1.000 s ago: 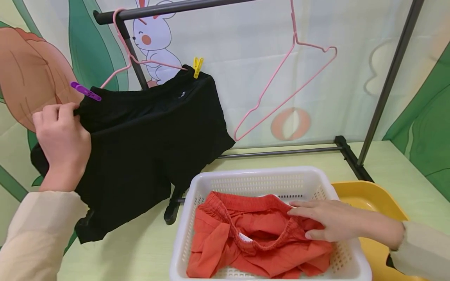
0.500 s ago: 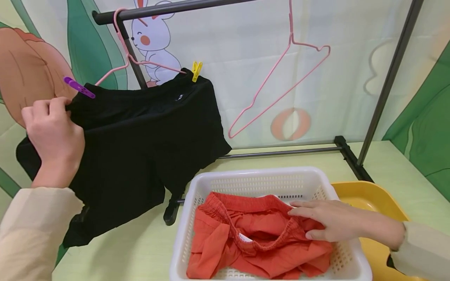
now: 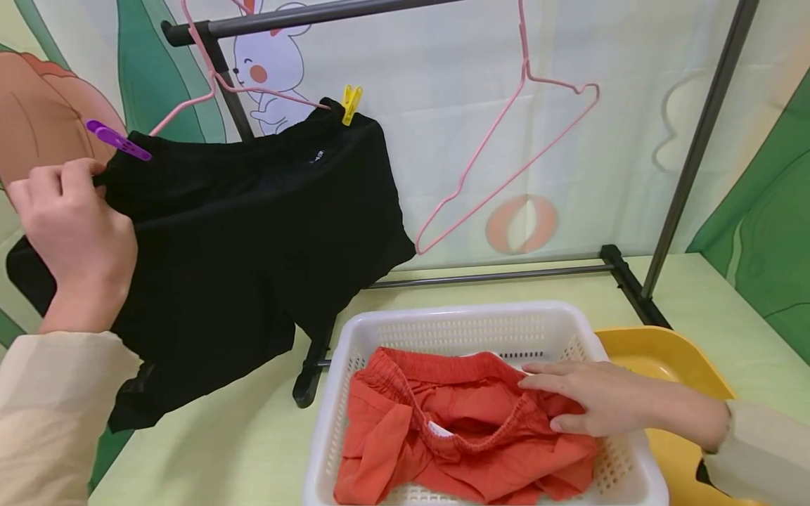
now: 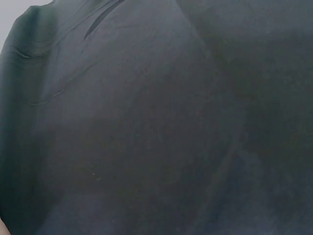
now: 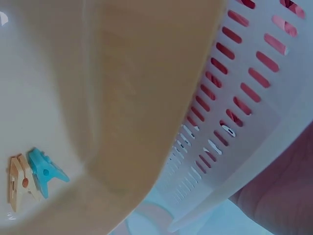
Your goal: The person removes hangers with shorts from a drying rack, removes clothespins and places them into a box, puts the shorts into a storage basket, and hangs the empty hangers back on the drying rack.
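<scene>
My left hand [image 3: 79, 228] grips the waistband corner of black shorts [image 3: 240, 239] in the head view. A purple clothespin [image 3: 118, 140] and a yellow clothespin [image 3: 351, 105] clip that waistband to a pink hanger [image 3: 213, 83], its hook up by the rack's top rail. Black cloth fills nearly all of the left wrist view. Over on the right, my right hand [image 3: 601, 397] rests with relaxed fingers on orange-red elastic-waist shorts [image 3: 380, 429]. They lie in a white perforated basket [image 3: 468, 314].
A bare pink hanger [image 3: 524, 67] hangs from the black rack rail [image 3: 342, 10]. Beside the basket stands a yellow basin [image 3: 664, 344]; inside it, the right wrist view shows a blue clothespin [image 5: 45, 171] and a beige clothespin [image 5: 20, 183]. The rack's foot [image 3: 642, 302] stands behind.
My left hand has moved left, carrying the black shorts and their hanger; the hanger and its hook have risen relative to the rail. The right hand has stayed on the orange-red shorts.
</scene>
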A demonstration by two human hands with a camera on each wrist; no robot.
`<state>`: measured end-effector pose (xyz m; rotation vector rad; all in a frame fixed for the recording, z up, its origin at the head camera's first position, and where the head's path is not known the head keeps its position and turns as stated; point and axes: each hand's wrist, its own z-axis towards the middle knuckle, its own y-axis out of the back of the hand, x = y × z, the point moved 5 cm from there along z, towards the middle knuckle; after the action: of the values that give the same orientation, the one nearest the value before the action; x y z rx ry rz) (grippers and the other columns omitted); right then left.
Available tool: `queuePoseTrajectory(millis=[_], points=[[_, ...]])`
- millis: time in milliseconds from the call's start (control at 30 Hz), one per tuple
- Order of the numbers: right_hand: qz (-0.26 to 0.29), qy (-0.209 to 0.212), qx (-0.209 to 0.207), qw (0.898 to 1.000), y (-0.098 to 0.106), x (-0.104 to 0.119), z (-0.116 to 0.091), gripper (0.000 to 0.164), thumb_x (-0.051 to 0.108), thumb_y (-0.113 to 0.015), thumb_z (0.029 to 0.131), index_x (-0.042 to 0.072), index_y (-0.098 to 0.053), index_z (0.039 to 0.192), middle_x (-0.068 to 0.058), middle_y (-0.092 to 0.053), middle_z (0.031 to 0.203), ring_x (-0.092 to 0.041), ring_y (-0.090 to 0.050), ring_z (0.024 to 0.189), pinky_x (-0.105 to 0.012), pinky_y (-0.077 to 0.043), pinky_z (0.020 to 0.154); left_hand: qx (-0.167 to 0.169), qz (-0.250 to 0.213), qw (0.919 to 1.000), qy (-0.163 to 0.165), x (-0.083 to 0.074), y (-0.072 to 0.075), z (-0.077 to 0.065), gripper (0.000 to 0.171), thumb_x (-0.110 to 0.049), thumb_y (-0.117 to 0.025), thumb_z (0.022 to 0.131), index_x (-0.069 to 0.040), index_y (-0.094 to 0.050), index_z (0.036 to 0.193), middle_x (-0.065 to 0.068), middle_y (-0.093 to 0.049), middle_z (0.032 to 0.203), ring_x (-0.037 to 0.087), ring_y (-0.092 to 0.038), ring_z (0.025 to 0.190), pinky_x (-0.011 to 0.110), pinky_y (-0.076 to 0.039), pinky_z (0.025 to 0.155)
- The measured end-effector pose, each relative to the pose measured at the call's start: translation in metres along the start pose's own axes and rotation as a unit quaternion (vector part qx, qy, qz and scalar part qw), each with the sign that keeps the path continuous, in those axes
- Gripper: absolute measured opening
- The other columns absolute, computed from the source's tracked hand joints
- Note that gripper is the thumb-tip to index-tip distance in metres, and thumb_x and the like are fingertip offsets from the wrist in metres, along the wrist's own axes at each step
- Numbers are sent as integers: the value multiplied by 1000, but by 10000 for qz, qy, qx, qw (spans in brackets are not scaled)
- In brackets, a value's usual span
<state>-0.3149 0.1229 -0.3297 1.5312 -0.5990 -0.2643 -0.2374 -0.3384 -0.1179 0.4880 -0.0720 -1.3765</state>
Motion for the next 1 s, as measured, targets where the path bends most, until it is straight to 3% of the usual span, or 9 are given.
queuePoseTrajectory(millis=[200, 433, 1000], points=[[-53, 23, -59, 10000, 0, 1, -1, 55, 31, -62, 80, 22, -43, 130, -2, -37, 139, -28, -43, 120, -47, -43, 86, -169, -103, 9998, 61, -1, 7, 4, 31, -8, -29, 94, 5, -50, 112, 25, -47, 105, 37, -39, 107, 47, -30, 92], [-58, 53, -58, 10000, 1, 1, -1, 55, 32, -61, 80, 22, -43, 130, -3, -38, 138, -29, -43, 120, -48, -43, 87, -468, -370, 9982, -111, -10, 15, 3, 31, -8, -29, 93, 6, -52, 108, 27, -47, 102, 39, -41, 105, 48, -29, 92], [-6, 29, -96, 9999, 2, -1, -2, 54, 33, -61, 80, 22, -43, 130, -4, -39, 138, -29, -44, 119, -48, -42, 88, -405, -685, 9957, -478, -29, 26, -1, 31, -13, -30, 94, 5, -51, 108, 25, -47, 100, 38, -40, 104, 45, -27, 93]])
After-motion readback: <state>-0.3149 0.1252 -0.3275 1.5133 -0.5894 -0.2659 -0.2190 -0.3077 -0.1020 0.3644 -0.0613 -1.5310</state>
